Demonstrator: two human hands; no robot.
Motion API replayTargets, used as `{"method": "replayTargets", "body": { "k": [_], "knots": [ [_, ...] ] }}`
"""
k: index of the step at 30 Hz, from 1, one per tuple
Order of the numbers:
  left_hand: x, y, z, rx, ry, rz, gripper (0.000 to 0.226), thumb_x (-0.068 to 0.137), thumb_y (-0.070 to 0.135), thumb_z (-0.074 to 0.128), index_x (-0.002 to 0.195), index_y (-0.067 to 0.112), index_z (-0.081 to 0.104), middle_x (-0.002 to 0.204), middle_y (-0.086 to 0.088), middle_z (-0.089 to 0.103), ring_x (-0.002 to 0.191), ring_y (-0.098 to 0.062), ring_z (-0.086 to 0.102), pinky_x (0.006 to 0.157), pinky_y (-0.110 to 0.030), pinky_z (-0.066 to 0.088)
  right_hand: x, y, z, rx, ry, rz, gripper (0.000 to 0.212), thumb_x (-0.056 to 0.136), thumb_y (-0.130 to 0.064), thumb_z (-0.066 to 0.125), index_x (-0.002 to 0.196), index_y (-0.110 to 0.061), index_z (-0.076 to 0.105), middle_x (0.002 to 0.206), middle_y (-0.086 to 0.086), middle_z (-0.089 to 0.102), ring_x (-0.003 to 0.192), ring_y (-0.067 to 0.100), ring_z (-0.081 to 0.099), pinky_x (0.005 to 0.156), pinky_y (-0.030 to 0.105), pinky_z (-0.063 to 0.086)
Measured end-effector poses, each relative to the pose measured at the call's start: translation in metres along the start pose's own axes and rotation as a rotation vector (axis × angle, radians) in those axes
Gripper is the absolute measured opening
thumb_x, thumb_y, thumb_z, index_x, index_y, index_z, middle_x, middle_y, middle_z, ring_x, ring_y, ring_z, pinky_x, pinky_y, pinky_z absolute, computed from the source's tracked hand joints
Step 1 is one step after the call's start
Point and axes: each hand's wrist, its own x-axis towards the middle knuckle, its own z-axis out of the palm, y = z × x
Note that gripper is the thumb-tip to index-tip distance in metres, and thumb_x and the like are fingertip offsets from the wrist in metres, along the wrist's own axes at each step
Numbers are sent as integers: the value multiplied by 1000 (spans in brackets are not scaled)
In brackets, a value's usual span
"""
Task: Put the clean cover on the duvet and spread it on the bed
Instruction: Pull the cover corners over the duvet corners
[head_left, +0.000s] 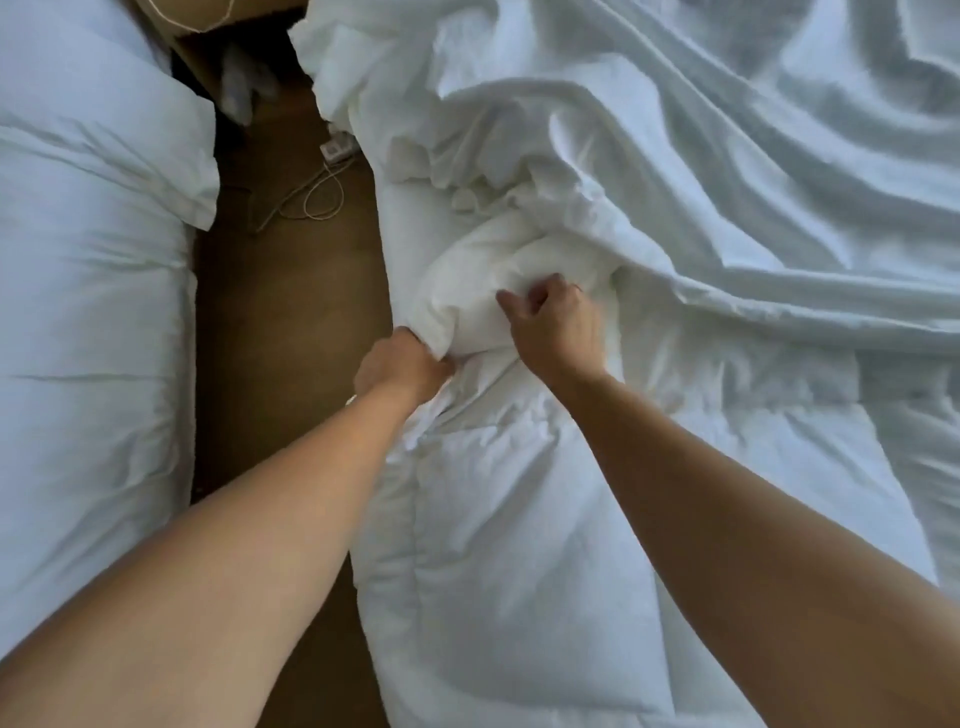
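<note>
As far as can be judged, sits somewhere in the first half of the covering step. Grips a bunched corner of white cloth, close to the edge of the bed, with the left hand, knuckles closed tight round a fold. Pinches the same bunch from the other side with the right hand, fingers bent and clamped on the fabric. Looks like feeding a duvet corner into a corner of the cover, though impossible to tell inner layer from outer at the bunch.

Leaves the quilted duvet bare and flat along the near part of the bed, with stitched panels on show, so not yet sheathed there. Leaves the smooth cover heaped in long creases across the far and right side, overlapping the duvet's far end.

Probably remains to seat the other corners, draw the cover down the whole length, close the open end, then shake out and spread flat.

Shows also, across a strip of brown floor, a neighbouring bed with a pillow, plus a white cable on the floor.
</note>
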Motion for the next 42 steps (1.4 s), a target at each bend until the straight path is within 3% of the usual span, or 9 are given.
{"method": "replayTargets", "body": {
  "k": [7,12,14,19,25,30,34,36,42],
  "knots": [
    [-26,-18,11,148,-194,227,55,94,66,46,122,22,65,121,-6,69,107,-31,65,91,-38,55,18,-3,22,183,93,307,105,81,-59,67,160,-27,7,164,8,18,147,30,24,118,41,22],
    [-8,-21,-21,236,-482,415,42,94,59,54,114,23,62,123,-1,67,108,-23,63,90,-33,51,65,-23,25,189,-122,235,90,84,-19,64,159,-32,17,137,8,55,118,30,55,103,41,44],
    [26,-12,-57,-27,-595,360,58,81,65,70,120,24,61,123,4,66,106,-17,64,95,-38,53,81,-30,29,273,-221,243,84,81,-6,57,156,-35,30,147,-3,49,128,21,52,111,41,43],
    [143,58,-113,-220,-116,604,71,82,38,79,143,24,46,135,-6,55,116,-24,58,100,-39,49,107,-38,50,35,-278,387,71,81,-20,53,148,-39,41,141,8,55,121,33,54,103,45,48],
    [171,141,-71,-70,-81,846,69,91,34,64,151,13,38,147,-19,40,138,-37,35,105,-48,44,108,-52,63,-96,-317,480,67,92,-19,50,153,-40,33,148,12,49,127,34,50,105,44,44],
    [176,136,-51,-356,57,1059,36,94,21,60,124,2,63,119,-20,64,114,-38,57,95,-46,47,104,-52,65,-106,-332,459,66,95,-27,46,156,-37,23,146,12,51,126,35,51,96,38,44],
    [175,120,-49,-552,46,913,24,102,20,50,115,4,63,93,-6,70,86,-29,67,68,-29,45,95,-41,67,212,192,432,41,94,-22,45,135,-25,44,107,1,64,104,30,57,72,31,35],
    [170,108,-51,-603,99,827,26,103,24,46,101,4,62,73,4,61,69,-24,64,59,-24,39,100,-36,62,141,428,409,43,92,-13,45,135,-18,50,114,7,57,101,29,52,77,30,34],
    [137,67,-91,-614,78,872,67,97,62,46,70,1,54,49,-7,46,44,-25,43,43,-39,35,159,-52,30,-118,629,78,31,81,-22,58,101,-2,72,110,19,67,113,42,55,96,47,38]
  ]
}}
